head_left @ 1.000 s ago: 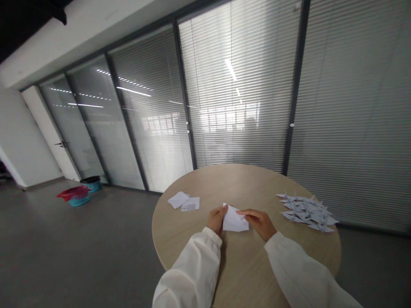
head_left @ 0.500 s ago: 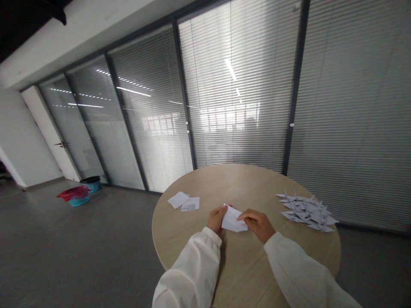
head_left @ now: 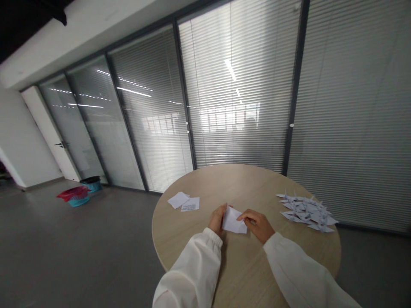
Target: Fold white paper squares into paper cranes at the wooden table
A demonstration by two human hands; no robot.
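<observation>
Between my two hands is a small white sheet of folded paper (head_left: 233, 222), held just over the table. My left hand (head_left: 218, 219) is closed on its left edge, with some fingers hidden behind the paper. On the paper's right side, my right hand (head_left: 258, 224) pinches the edge between thumb and index finger. To the right lies a cluster of folded paper cranes (head_left: 306, 209). Some flat white paper sheets (head_left: 179, 199) rest on the left of the table, and one of them bears printed text.
The round wooden table (head_left: 237, 179) stands close to a glass partition with blinds (head_left: 237, 85). On the grey floor at left are a blue basket with a red liner (head_left: 75, 196) and another with a black liner (head_left: 93, 184). A white door (head_left: 51, 132) is farther back.
The paper has tilted slightly, and its upper face now looks flatter and squarer. My left hand has shifted a little to the right; my right hand has hardly moved.
</observation>
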